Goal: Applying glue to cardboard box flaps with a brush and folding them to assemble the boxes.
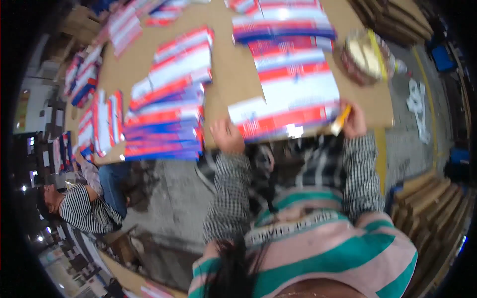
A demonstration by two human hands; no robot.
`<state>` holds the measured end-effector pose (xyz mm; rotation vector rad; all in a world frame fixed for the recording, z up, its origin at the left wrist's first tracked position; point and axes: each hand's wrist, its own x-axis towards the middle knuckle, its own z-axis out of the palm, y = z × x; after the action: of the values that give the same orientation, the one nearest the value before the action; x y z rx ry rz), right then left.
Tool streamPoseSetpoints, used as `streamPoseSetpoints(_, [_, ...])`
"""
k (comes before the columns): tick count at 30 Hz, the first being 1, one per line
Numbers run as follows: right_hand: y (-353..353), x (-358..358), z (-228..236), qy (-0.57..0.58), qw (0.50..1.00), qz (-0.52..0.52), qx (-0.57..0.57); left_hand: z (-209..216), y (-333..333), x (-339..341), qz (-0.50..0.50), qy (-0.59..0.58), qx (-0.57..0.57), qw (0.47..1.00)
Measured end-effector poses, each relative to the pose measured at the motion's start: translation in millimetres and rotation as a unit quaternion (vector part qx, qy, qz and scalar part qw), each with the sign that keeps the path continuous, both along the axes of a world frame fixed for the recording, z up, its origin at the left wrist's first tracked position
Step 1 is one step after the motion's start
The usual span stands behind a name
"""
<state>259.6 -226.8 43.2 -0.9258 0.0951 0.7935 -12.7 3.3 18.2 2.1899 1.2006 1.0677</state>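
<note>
My right hand (355, 120) is closed around a small brush (342, 120) with a yellow handle and a pale tip, at the right end of the nearest printed sheet. Fanned, overlapping sheets (300, 89) in red, white and blue run away from me along the table. At their near left corner rests my left hand (228, 136), fingers slightly apart and bent against the edge; it holds nothing that I can see. To the right, a round tub (365, 57) contains a cream-coloured substance, with a yellow strip across its rim.
More fanned sheets (169, 109) lie to the left on the brown tabletop (226, 64). A person in a striped top (84, 208) sits at the far left. Stacked flat boards (432, 213) stand low on the right, others (392, 20) at the back right. White scraps (419, 110) lie on the floor.
</note>
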Motion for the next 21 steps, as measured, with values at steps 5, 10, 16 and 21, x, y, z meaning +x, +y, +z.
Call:
streamPoseSetpoints(5, [12, 0, -5, 0.076, 0.997, 0.022, 0.022, 7, 0, 4, 0.006, -0.059, 0.057, 0.997])
streamPoseSetpoints(10, [11, -4, -1, 0.044, 0.994, 0.100, 0.004, 7, -3, 4, 0.040, -0.063, 0.055, 0.996])
streamPoseSetpoints(16, [8, -7, -5, 0.087, 0.994, 0.049, 0.051, 2, -3, 6, 0.046, -0.012, 0.066, 0.997])
streamPoseSetpoints(21, [4, -9, -5, 0.068, 0.996, 0.046, 0.042, 1, -3, 6, 0.059, -0.026, 0.079, 0.995])
